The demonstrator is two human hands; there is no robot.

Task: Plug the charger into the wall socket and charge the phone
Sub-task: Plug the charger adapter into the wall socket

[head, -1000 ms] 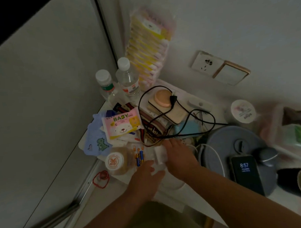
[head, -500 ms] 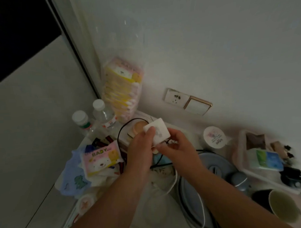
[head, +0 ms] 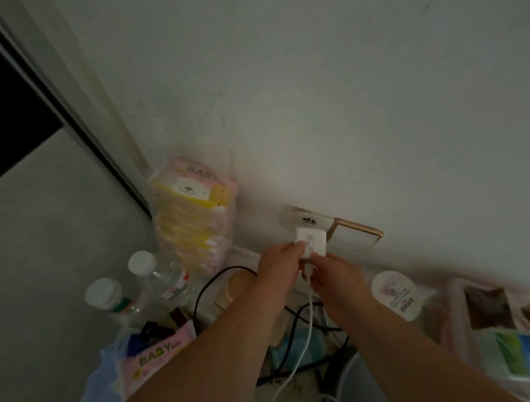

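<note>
The white square charger is held up against the wall, just below the white wall socket, whose holes still show above it. My left hand pinches the charger's left side. My right hand grips its lower edge where the white cable leaves it and hangs down between my forearms. The phone is out of view.
A gold-rimmed switch sits right of the socket. A stack of baby wipes leans on the wall at left, two clear bottles before it. Black cables, a round tub and a pink wipes pack crowd the shelf.
Both hands have lifted the charger from the cluttered shelf up to the wall socket. My view has tilted upward, so the phone has dropped out of sight.
</note>
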